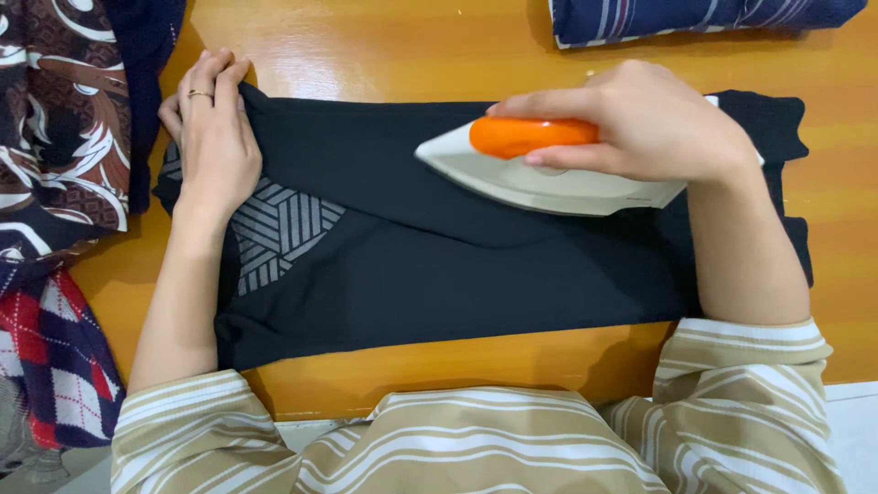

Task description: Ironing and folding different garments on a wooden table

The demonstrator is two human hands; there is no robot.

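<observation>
Two hands work a black garment (439,265) spread across the orange desk (384,46). The right hand (640,119) grips the iron (549,178) by its orange handle; the left hand (215,137) presses flat on the cloth's left edge, near patterned fabric (55,137). A folded striped cloth (695,16) is cut off at the top.

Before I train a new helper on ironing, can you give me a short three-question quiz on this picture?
1. True or false: the right hand grips the iron by its orange handle.
2. Where does the left hand rest? A) on the black garment B) on the striped folded cloth
3. What colour is the table?

Key: 1 true; 2 A; 3 orange-yellow.
</observation>
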